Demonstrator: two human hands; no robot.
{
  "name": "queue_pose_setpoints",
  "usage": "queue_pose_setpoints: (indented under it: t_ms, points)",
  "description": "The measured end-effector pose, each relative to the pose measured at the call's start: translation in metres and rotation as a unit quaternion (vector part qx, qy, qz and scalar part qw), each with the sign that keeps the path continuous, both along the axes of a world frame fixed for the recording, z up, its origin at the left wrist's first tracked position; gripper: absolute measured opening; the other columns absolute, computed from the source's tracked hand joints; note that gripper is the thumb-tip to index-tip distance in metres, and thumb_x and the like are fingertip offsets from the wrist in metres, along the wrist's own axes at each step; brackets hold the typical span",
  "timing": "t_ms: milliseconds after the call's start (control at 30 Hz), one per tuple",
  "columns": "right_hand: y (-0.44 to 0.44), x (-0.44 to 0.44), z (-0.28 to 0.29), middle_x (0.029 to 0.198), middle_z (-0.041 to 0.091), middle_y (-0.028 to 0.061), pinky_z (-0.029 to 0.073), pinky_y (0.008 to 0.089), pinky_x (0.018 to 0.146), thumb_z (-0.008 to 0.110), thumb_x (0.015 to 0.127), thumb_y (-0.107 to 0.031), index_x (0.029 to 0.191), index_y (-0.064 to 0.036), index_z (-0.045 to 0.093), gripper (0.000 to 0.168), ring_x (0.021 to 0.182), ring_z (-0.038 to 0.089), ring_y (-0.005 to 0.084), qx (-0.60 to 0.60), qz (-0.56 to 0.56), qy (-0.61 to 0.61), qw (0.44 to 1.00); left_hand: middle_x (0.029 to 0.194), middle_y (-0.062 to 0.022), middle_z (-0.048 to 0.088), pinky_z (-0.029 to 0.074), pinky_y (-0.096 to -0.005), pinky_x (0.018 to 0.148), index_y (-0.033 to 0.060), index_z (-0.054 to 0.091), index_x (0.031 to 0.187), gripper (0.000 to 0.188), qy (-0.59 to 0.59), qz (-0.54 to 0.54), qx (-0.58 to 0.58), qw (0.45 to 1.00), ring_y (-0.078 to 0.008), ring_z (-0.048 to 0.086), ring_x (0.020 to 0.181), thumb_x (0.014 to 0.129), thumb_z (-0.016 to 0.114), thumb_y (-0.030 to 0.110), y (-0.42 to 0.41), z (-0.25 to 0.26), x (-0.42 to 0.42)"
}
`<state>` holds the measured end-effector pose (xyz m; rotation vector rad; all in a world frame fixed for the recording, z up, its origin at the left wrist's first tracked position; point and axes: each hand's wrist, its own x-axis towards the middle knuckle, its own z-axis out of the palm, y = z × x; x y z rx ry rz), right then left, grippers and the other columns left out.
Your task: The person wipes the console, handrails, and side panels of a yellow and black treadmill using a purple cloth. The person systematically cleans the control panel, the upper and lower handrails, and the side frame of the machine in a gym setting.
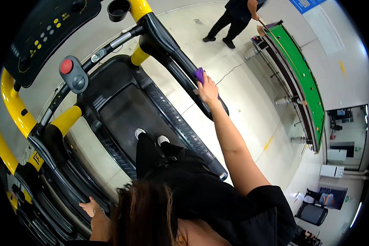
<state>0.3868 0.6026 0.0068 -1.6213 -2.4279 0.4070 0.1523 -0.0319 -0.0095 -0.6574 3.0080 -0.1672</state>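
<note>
Under my right hand point(208, 89) a purple cloth point(199, 74) is pressed on the black side handrail point(184, 60) of a treadmill; part of the cloth shows beyond my fingers. At the lower left my left hand point(89, 206) rests on the other black handrail point(68, 176), with the fingers on its outer side. My white shoes stand on the treadmill belt point(126, 107). Ahead are the treadmill's crossbar with a red button point(66, 66), a black console point(46, 33) with yellow and grey keys, and a black cup holder point(118, 9).
More yellow and black treadmills point(6, 153) stand close on the left. To the right is a pool table point(304, 77) with green cloth and several balls. A person point(236, 18) holding a cue stands at its far end. Another person point(324, 198) is at the far lower right.
</note>
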Motion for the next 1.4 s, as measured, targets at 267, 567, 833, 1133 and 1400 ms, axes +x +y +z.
queue_pose_setpoints:
  t_ms: [267,567,833,1133,1400]
  points:
    - [-0.038,0.081,-0.022,0.110,0.057,0.0159,0.040,0.0404,0.089,0.051,0.079,-0.023,0.117,-0.006,0.052,0.041,0.103,0.053,0.0316,0.071,-0.080,0.107,0.989,0.107,-0.0244,0.056,0.048,-0.0477,0.072,0.0077,0.032,0.127,0.069,0.061,-0.048,-0.001,0.997,-0.0401,0.059,0.091,0.074,0.064,0.039,-0.030,-0.045,-0.005]
    - [-0.027,0.143,-0.080,0.082,0.064,0.0225,0.045,0.0395,0.073,0.043,0.079,-0.030,0.087,0.003,0.065,0.041,0.079,0.062,0.0306,-0.160,-0.429,0.377,0.805,0.100,-0.0207,0.060,0.048,-0.0491,0.067,0.0099,0.035,0.123,0.071,0.122,-0.042,-0.035,0.991,-0.0371,0.061,0.085,0.069,0.067,0.043,-0.030,-0.048,-0.016]
    - [-0.034,0.066,-0.012,0.127,0.050,0.0111,0.030,0.0416,0.099,0.049,0.083,-0.028,0.128,-0.018,0.045,0.046,0.118,0.045,0.0268,0.011,-0.073,0.050,0.996,0.101,-0.0184,0.060,0.048,-0.0471,0.069,0.0138,0.036,0.124,0.070,0.082,0.000,-0.049,0.995,-0.0350,0.061,0.087,0.068,0.068,0.041,-0.059,-0.069,-0.028]
    - [-0.053,0.155,-0.090,0.082,0.061,0.0161,0.043,0.0326,0.069,0.046,0.083,-0.027,0.096,0.004,0.060,0.037,0.075,0.057,0.0201,-0.098,-0.368,0.461,0.801,0.105,-0.0202,0.058,0.048,-0.0481,0.071,0.0104,0.034,0.126,0.070,0.040,-0.014,-0.029,0.999,-0.0369,0.060,0.090,0.071,0.065,0.040,-0.037,-0.041,-0.018]
    - [-0.037,0.086,-0.024,0.083,0.064,0.0198,0.044,0.0425,0.078,0.046,0.081,-0.037,0.092,-0.003,0.065,0.040,0.084,0.060,0.0357,-0.028,-0.255,0.181,0.950,0.106,-0.0215,0.057,0.049,-0.0473,0.072,0.0092,0.032,0.127,0.067,0.045,0.003,-0.039,0.998,-0.0369,0.060,0.091,0.075,0.062,0.039,-0.041,-0.046,-0.014]
